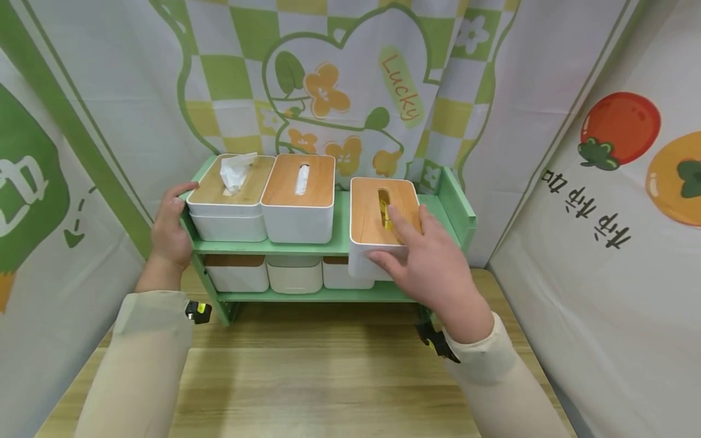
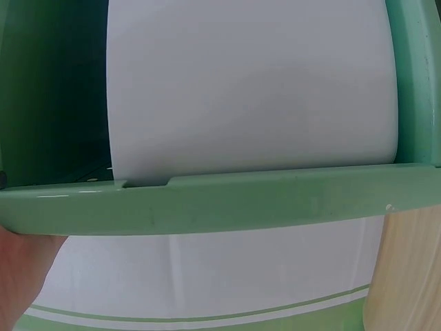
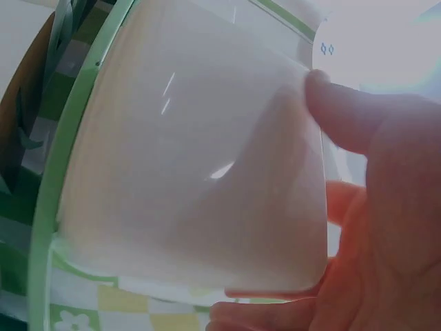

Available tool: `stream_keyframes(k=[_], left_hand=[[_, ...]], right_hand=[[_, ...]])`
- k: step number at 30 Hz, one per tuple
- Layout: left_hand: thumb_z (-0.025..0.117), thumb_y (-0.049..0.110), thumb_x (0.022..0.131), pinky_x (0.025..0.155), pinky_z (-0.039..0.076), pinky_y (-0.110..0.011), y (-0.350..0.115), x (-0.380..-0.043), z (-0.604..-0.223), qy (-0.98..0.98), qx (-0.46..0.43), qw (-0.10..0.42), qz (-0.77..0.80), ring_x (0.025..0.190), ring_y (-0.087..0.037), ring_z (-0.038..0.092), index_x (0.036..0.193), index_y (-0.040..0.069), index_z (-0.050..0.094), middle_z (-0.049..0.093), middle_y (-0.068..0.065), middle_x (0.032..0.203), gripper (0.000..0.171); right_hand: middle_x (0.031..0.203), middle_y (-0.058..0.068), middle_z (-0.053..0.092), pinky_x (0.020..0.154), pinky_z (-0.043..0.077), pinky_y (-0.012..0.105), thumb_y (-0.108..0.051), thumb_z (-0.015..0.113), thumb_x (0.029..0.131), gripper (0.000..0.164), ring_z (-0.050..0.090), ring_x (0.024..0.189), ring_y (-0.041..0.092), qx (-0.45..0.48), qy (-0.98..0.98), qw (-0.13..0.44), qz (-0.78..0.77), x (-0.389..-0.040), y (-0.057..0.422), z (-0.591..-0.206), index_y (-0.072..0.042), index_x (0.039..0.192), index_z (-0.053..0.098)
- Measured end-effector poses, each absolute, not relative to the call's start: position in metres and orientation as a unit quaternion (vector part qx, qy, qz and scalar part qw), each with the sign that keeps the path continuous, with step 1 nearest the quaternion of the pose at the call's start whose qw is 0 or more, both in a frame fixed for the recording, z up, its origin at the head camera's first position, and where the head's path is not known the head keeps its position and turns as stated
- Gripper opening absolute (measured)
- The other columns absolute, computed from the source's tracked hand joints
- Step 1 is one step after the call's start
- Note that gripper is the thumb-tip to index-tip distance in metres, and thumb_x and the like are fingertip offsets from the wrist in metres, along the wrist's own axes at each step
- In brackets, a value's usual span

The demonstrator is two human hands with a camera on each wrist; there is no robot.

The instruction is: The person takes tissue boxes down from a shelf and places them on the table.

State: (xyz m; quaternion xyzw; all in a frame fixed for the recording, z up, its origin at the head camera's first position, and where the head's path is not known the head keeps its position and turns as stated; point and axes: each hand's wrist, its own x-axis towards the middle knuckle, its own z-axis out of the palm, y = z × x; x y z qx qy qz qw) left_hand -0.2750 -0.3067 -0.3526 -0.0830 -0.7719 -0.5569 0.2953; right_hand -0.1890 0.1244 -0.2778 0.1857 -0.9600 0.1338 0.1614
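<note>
At the right of the head view, a white tissue box with a wood-look lid juts past the front edge of the upper tier of a green two-tier rack. My right hand grips this box, thumb at its front and index finger on the lid by the slot, where something yellow shows. In the right wrist view the box's white wall fills the middle. My left hand holds the rack's left end; its thumb side shows over the edge, while other fingers are hidden. Only part of that hand appears in the left wrist view.
Two more tissue boxes stand on the upper tier: one with tissue pulled out, one beside it. Below sit a white box, a cream container and another box. The rack stands on a wooden table between printed curtains.
</note>
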Motion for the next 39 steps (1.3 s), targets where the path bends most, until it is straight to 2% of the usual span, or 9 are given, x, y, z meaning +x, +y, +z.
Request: stream_keyframes(k=[5,8,11,15,20,24,28,30,39], left_hand=[[0.016,0.03,0.106,0.111,0.015,-0.031,-0.306,-0.274,-0.352,-0.769,-0.086,0.296,-0.56,0.136,-0.015,0.03,0.145,0.006,0.045,0.037,-0.013,0.152,0.054],[0.017,0.031,0.105,0.111,0.014,-0.031,-0.307,-0.274,-0.352,-0.767,-0.086,0.299,-0.56,0.136,-0.014,0.03,0.144,0.006,0.046,0.037,-0.013,0.152,0.055],[0.017,0.032,0.105,0.11,0.014,-0.031,-0.307,-0.274,-0.352,-0.767,-0.085,0.302,-0.56,0.135,-0.014,0.03,0.144,0.006,0.046,0.037,-0.013,0.152,0.055],[0.018,0.031,0.105,0.11,0.016,-0.03,-0.308,-0.275,-0.353,-0.766,-0.088,0.309,-0.557,0.135,-0.013,0.031,0.142,0.005,0.048,0.039,-0.013,0.151,0.055],[0.017,0.029,0.105,0.11,0.016,-0.03,-0.309,-0.277,-0.354,-0.767,-0.086,0.309,-0.556,0.136,-0.014,0.032,0.143,0.004,0.048,0.04,-0.013,0.151,0.054],[0.017,0.029,0.105,0.11,0.017,-0.029,-0.31,-0.277,-0.354,-0.769,-0.086,0.311,-0.553,0.135,-0.013,0.032,0.143,0.004,0.048,0.041,-0.013,0.149,0.055],[0.017,0.029,0.105,0.11,0.017,-0.029,-0.309,-0.277,-0.354,-0.77,-0.088,0.308,-0.552,0.135,-0.013,0.032,0.143,0.003,0.047,0.04,-0.013,0.15,0.055],[0.016,0.029,0.105,0.11,0.016,-0.03,-0.309,-0.277,-0.354,-0.77,-0.088,0.303,-0.554,0.136,-0.014,0.032,0.143,0.004,0.046,0.039,-0.013,0.15,0.055],[0.016,0.028,0.104,0.11,0.016,-0.03,-0.308,-0.276,-0.354,-0.766,-0.085,0.297,-0.564,0.135,-0.014,0.031,0.144,0.006,0.046,0.037,-0.012,0.152,0.055]], right_hand=[[0.157,0.022,0.03,0.101,0.037,0.06,-0.068,0.045,0.095,0.089,0.037,0.137,0.041,0.141,-0.951,0.131,0.244,-0.19,0.142,-0.282,-0.011,0.16,0.02],[0.151,0.019,0.041,0.102,0.037,0.058,-0.065,0.039,0.099,0.085,0.045,0.132,0.039,0.112,-0.93,0.103,0.333,-0.193,0.155,-0.284,-0.009,0.159,0.019],[0.137,0.026,0.053,0.098,0.042,0.055,-0.063,0.034,0.101,0.081,0.055,0.12,0.041,0.077,-0.897,0.058,0.432,-0.197,0.167,-0.287,-0.005,0.157,0.026],[0.124,0.032,0.059,0.089,0.052,0.045,-0.064,0.035,0.099,0.085,0.064,0.106,0.042,0.046,-0.818,-0.02,0.573,-0.203,0.18,-0.3,0.004,0.15,0.034],[0.123,0.032,0.059,0.085,0.054,0.042,-0.064,0.037,0.099,0.09,0.067,0.102,0.039,0.04,-0.714,-0.126,0.687,-0.211,0.191,-0.322,0.013,0.146,0.031],[0.135,0.035,0.048,0.094,0.048,0.047,-0.063,0.033,0.101,0.095,0.059,0.114,0.044,0.056,-0.632,-0.196,0.748,-0.218,0.191,-0.334,0.02,0.146,0.021],[0.148,0.039,0.026,0.103,0.039,0.052,-0.065,0.03,0.1,0.099,0.035,0.132,0.055,0.049,-0.548,-0.259,0.794,-0.221,0.188,-0.339,0.018,0.149,0.008],[0.15,0.036,0.023,0.105,0.036,0.052,-0.066,0.031,0.1,0.099,0.03,0.135,0.054,0.039,-0.511,-0.279,0.812,-0.221,0.186,-0.338,0.015,0.15,0.007],[0.133,0.021,0.053,0.106,0.035,0.051,-0.064,0.041,0.099,0.094,0.055,0.121,0.038,0.025,-0.457,-0.299,0.837,-0.223,0.18,-0.328,0.008,0.153,0.014]])
